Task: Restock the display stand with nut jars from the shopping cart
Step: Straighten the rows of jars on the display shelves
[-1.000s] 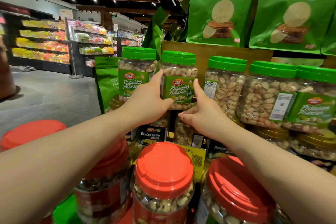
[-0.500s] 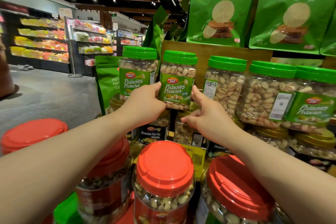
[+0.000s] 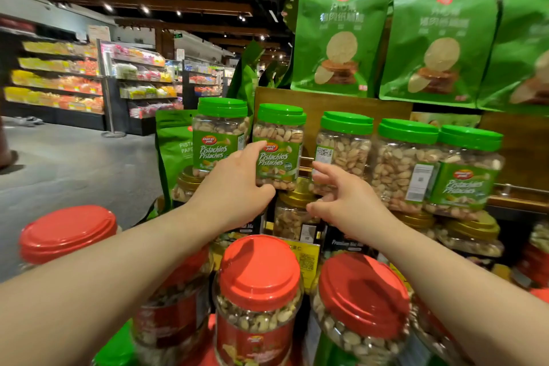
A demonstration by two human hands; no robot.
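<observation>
A row of green-lidded pistachio jars stands on the wooden display stand [image 3: 326,101]. My left hand [image 3: 234,187] grips the lower left side of the second pistachio jar [image 3: 279,142] from the left, thumb on its label. That jar stands upright between the first jar [image 3: 219,134] and the third jar [image 3: 344,142]. My right hand [image 3: 341,199] is off it, fingers spread, just below the third jar's base. Red-lidded nut jars [image 3: 260,270] [image 3: 362,291] stand close below my arms.
Gold-lidded nut mix jars [image 3: 297,214] are stacked under the green-lidded row. Green snack bags [image 3: 338,38] hang above the stand. Two further pistachio jars [image 3: 404,157] [image 3: 466,169] fill the row's right side. A grey aisle floor [image 3: 74,169] and shelves lie to the left.
The held pistachio jar came down and settled into the row. My right hand let go of it and moved right, fingers spreading. My left hand stays on the jar.
</observation>
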